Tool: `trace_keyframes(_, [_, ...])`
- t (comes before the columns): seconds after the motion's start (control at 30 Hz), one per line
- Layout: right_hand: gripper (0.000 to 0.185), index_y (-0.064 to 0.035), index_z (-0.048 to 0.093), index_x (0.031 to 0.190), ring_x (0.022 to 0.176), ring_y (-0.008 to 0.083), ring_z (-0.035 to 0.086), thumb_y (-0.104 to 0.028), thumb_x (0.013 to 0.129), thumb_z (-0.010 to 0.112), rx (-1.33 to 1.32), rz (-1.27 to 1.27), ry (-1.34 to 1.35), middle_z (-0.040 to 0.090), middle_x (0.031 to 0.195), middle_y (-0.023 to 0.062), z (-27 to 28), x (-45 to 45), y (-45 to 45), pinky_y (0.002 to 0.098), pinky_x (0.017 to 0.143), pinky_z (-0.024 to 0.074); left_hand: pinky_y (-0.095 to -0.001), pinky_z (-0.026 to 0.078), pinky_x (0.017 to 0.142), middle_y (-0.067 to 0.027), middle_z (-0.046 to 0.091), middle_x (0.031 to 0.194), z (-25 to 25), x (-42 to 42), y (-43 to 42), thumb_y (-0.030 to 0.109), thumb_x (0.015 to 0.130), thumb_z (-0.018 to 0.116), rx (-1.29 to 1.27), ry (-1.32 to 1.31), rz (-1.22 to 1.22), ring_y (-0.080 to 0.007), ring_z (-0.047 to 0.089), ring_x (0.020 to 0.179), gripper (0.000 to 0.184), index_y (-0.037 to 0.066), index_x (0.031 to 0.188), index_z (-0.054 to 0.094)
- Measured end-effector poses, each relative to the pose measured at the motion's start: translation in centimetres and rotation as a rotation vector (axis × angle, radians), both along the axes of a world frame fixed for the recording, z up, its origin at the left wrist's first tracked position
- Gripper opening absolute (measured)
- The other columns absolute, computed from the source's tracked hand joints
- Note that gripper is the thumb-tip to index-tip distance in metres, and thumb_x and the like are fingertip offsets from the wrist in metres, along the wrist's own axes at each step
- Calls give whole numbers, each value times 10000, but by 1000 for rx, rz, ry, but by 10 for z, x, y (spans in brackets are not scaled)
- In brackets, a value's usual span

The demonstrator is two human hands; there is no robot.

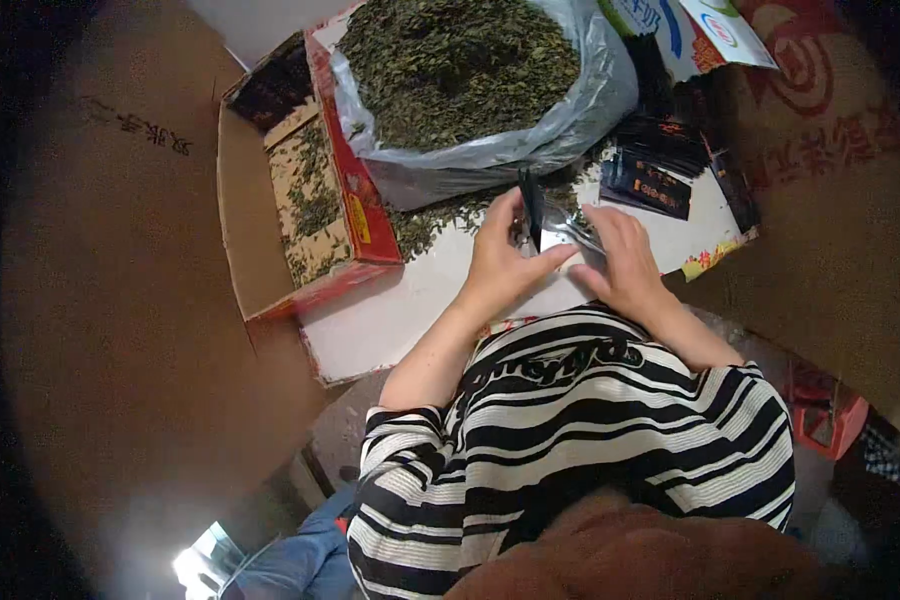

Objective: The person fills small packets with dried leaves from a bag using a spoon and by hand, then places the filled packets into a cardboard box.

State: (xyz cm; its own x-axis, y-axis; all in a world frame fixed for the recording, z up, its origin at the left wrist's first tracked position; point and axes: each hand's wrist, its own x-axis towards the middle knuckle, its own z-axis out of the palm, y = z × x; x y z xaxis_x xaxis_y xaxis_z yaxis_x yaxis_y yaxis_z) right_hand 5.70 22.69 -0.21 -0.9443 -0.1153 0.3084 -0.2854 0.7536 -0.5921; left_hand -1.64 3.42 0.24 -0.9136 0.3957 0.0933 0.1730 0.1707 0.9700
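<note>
My left hand (498,255) holds a small black packet (532,205) upright between thumb and fingers. Close beside it, my right hand (625,262) is closed on a shiny spoon-like scoop (573,230) that points toward the packet. Whether the scoop's tip is inside the packet is hidden. Just beyond both hands stands a large clear plastic bag (595,105) heaped with dried green leaves (460,70). Several black printed packets (650,185) lie in an overlapping pile beyond my right hand. Loose leaves (425,235) are scattered on the white surface (370,325) left of my hands.
An open red cardboard box (360,215) with leaf bits inside stands at the left, against the bag. A printed carton (695,35) is at the back right. Brown cardboard (820,130) rises at the right. A red plastic item (830,425) and another person's jeans (305,555) show below.
</note>
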Motion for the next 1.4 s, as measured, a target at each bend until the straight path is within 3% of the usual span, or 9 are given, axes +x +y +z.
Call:
trace_keyframes(0.17, [500,-51,519,1212,945,325,557,-134,749,687,219,-16,-149,599,1009,147,-10,-3,0,411,822,437,-303,430,938,-89,543,1169,-1,-2,-9,178,645,859,-72,73,91,-165,534,1060,750,6,1253,455])
trace_keyframes(0.3, [282,-47,607,1052,860,312,594,-92,777,648,185,41,-11,628,902,130,-27,-9,-2,404,783,459,-305,425,944,-86,529,1164,-7,-1,-16,188,654,855,-94,64,89,-160,528,1055,708,7,1218,469])
trace_keyframes(0.43, [136,-29,645,927,821,309,606,-58,794,634,4,-19,128,634,882,138,-29,-16,-5,387,725,480,-346,445,895,-136,517,1111,-7,-2,-21,152,612,831,-66,84,145,-272,537,1032,667,24,1166,483])
trace_keyframes(0.53, [115,-20,643,916,806,308,604,-41,803,629,-154,-90,112,630,884,142,-14,-16,-1,379,707,484,-358,460,867,-151,521,1101,-3,-7,-29,130,601,820,-249,290,201,-300,541,1012,659,26,1159,485])
trace_keyframes(0.73, [106,0,622,928,799,248,595,41,836,590,-298,-49,187,607,869,134,51,-22,3,318,720,483,-374,449,888,-168,521,1109,-2,-10,-39,112,597,803,-350,313,209,-329,529,1031,665,31,1173,481])
trace_keyframes(1.13, [220,6,599,959,760,329,565,37,744,633,162,396,373,581,878,144,72,-48,2,355,668,468,-389,439,913,-169,520,1118,-8,-11,-48,76,576,777,-457,399,165,-351,511,1055,663,46,1175,495])
trace_keyframes(1.27, [138,5,603,936,706,258,573,-22,801,610,-6,462,246,586,805,121,62,-55,-8,339,631,461,-397,444,900,-169,527,1102,-16,-8,-42,68,579,770,-473,451,102,-355,518,1034,627,51,1150,510])
trace_keyframes(1.37, [108,9,600,882,669,182,575,-92,847,585,-259,283,-247,584,723,92,69,-60,-13,327,609,462,-402,445,891,-170,531,1094,-23,-5,-36,62,589,764,-411,444,71,-355,523,1021,598,53,1135,519])
trace_keyframes(1.4, [108,9,600,882,669,182,575,-92,847,585,-259,283,-247,584,723,92,70,-62,-14,327,609,462,-403,447,885,-168,532,1091,-22,-5,-34,66,591,765,-386,438,76,-355,526,1014,592,51,1130,521])
